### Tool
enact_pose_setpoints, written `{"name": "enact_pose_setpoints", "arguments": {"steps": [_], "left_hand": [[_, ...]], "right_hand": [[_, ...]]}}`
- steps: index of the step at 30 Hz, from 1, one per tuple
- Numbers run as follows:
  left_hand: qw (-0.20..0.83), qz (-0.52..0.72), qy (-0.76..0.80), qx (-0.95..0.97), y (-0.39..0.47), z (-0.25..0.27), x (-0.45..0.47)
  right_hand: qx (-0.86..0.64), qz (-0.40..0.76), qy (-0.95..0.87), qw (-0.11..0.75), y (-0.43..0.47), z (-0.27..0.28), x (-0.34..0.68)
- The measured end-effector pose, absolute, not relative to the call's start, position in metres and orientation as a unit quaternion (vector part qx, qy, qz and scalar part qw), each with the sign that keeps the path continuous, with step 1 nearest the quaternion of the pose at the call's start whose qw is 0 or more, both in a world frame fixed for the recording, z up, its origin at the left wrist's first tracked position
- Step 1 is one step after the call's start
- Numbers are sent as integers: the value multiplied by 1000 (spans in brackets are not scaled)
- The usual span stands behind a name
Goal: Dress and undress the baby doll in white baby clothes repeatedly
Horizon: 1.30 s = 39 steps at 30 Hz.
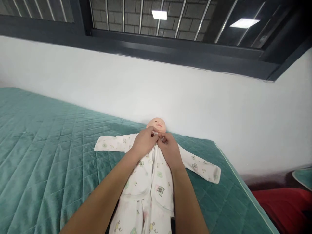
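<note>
A baby doll lies on its back, its head close to the wall. It wears a white long-sleeved baby jacket with small bear prints, sleeves spread to both sides, and matching trousers. At the collar, just below the doll's chin, my left hand pinches the jacket's front edge. My right hand meets it there, fingers closed on the collar's other edge. Below my hands the jacket front hangs slightly parted, and a button shows near the opening. My fingers hide the fastening at the neck.
A green quilted cover spreads under the doll, its edge dropping off at the right. Behind is a white wall below a dark-framed window with metal bars. A red object stands low at the right.
</note>
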<state>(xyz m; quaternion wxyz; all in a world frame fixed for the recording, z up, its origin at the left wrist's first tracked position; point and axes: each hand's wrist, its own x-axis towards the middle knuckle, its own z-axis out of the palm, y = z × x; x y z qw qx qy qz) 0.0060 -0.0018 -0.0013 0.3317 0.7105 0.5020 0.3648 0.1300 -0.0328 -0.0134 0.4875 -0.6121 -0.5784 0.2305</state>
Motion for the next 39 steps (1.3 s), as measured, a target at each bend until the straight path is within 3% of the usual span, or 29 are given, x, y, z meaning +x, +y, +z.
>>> {"name": "enact_pose_setpoints", "arguments": {"steps": [10, 17, 39], "left_hand": [[376, 392, 447, 711, 3, -8, -1], [306, 356, 481, 740, -2, -2, 2], [285, 397, 465, 738, -7, -5, 1]], "right_hand": [[-624, 249, -553, 493, -35, -9, 129], [-624, 255, -557, 485, -34, -12, 131], [-635, 283, -531, 485, -29, -19, 132]]}}
